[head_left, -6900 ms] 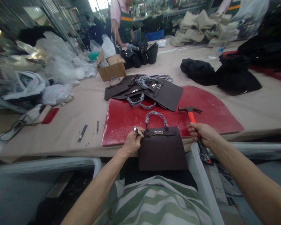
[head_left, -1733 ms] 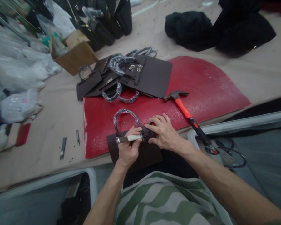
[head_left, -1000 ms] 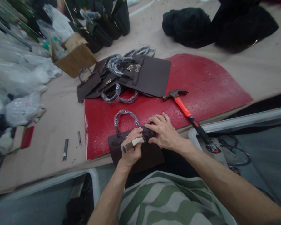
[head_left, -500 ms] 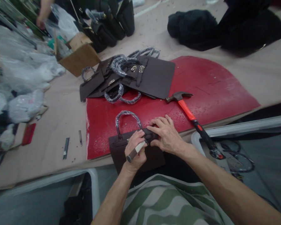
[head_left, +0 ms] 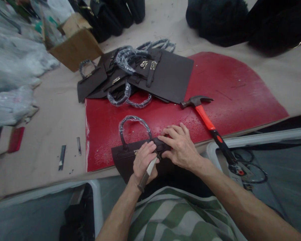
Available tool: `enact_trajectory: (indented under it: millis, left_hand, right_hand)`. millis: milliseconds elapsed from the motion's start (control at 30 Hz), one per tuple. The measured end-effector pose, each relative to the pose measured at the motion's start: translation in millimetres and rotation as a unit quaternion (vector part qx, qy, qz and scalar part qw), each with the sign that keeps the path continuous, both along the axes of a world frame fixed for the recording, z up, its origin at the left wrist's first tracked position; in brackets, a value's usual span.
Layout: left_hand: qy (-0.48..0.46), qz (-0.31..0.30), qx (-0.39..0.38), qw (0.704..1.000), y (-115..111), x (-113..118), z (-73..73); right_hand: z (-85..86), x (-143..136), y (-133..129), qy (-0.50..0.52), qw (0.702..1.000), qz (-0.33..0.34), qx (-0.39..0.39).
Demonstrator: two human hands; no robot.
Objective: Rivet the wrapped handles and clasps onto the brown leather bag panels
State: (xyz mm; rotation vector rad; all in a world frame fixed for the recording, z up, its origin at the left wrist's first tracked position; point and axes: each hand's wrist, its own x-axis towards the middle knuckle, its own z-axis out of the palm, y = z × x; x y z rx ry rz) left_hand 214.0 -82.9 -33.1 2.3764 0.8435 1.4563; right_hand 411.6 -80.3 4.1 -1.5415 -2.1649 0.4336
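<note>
A dark brown handbag panel (head_left: 122, 162) with a plastic-wrapped handle (head_left: 134, 117) rests over the table's front edge, partly on a red mat (head_left: 100, 140). My left hand (head_left: 144, 159) is closed around a hand tool with a white and dark handle (head_left: 147, 174); its working end is hidden at the panel. My right hand (head_left: 180, 145) grips the panel's upper right part between thumb and fingers, close to the left fingertips. A claw hammer (head_left: 205, 117) with an orange and black handle lies right of my right hand, its grip reaching past the table edge.
More brown handbag panels (head_left: 172, 75) are piled behind. A cardboard box (head_left: 75, 50), plastic bags (head_left: 10, 103) and two small metal pieces (head_left: 62, 157) lie to the left. Black bags (head_left: 110, 16) stand at the back, black cloth (head_left: 215, 23) back right. Grey bins (head_left: 97, 201) flank me below.
The tool in my left hand has tilted, its handle end dropping towards my wrist. My right hand keeps its hold on the panel. The whole view has shifted slightly.
</note>
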Motion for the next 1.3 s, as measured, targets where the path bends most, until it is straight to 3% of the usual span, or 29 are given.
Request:
enact_trajectory:
  millis: [233,467,833,1300]
  left_hand:
    - [0.003,-0.012,0.039,0.999,1.4,-6.5,-13.5]
    - [0.033,-0.027,0.051,0.998,2.5,-11.6,-13.6]
    - [0.012,-0.004,0.083,0.997,0.7,-11.1,-28.2]
    - [0.044,-0.025,-0.051,0.997,12.5,-3.4,14.4]
  right_hand:
    - [-1.0,-0.5,0.1,-0.006,1.000,0.009,0.007]
    - [-8.1,0.7,-0.9,-0.011,0.999,0.028,0.029]
    - [-8.5,-4.6,-0.1,-0.018,0.999,0.023,0.036]
    - [-5.4,-3.7,-0.2,-0.008,1.000,0.017,0.025]
